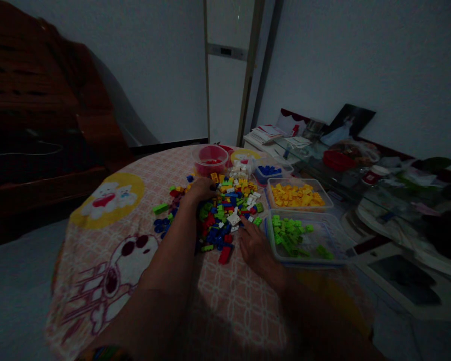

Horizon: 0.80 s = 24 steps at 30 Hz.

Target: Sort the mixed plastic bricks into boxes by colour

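A loose heap of toy building bricks [220,210] in several colours covers the middle of the round table. My left hand [202,190] reaches over the far left part of the heap, fingers bent down among the bricks by a yellow brick [214,177]. What its fingertips hold, if anything, is hidden. At the heap's right edge, my right hand [253,245] rests low with fingers extended and a little apart. Its index fingertip is beside a white brick [233,218]. A red brick [224,254] lies at the near edge of the heap.
Clear boxes hold green bricks [289,235], yellow bricks [296,194] and blue bricks [269,170] along the right. A round pink-tinted tub [210,159] with red bricks stands behind the heap. A patterned cloth [233,301] covers the table. A cluttered glass shelf [315,165] adjoins on the right.
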Tool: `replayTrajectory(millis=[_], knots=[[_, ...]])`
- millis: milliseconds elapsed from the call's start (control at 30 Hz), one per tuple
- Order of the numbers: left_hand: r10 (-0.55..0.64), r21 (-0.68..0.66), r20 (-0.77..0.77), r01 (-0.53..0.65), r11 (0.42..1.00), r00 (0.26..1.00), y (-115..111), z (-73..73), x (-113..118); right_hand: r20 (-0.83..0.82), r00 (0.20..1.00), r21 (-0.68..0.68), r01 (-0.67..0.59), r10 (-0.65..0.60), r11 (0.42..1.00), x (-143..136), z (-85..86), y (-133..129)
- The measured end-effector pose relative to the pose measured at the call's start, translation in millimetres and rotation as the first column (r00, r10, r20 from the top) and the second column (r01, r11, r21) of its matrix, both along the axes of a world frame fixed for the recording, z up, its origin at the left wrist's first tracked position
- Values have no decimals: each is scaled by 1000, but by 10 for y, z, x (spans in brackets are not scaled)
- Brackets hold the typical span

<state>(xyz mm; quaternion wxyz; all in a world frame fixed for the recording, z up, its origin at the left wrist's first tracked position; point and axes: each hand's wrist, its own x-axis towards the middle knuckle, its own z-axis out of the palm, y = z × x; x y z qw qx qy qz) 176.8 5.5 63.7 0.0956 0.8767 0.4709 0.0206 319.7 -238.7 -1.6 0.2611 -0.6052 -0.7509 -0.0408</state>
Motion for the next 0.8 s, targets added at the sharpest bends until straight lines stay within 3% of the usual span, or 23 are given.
replayTrajectory(millis=[167, 400, 533, 633, 800], knots=[[-107, -81, 68, 112, 990, 992, -52, 49, 5, 1, 1000, -2, 1, -1, 1000, 3, -6, -2], [-169, -172, 235, 212, 962, 957, -130, 135, 36, 5, 1000, 0, 2, -2, 1000, 4, -14, 1], [-196, -141, 286, 243, 960, 938, -194, 252, 33, 12, 1000, -11, 4, -4, 1000, 2, -4, 1], [-148, -76, 282, 176, 982, 948, -171, 310, -85, 0, 1000, -24, 7, -7, 1000, -1, 12, -6], [167, -42, 238, -161, 986, 957, 34, 252, -512, -29, 1000, -21, -8, 7, 1000, -2, 18, -8]])
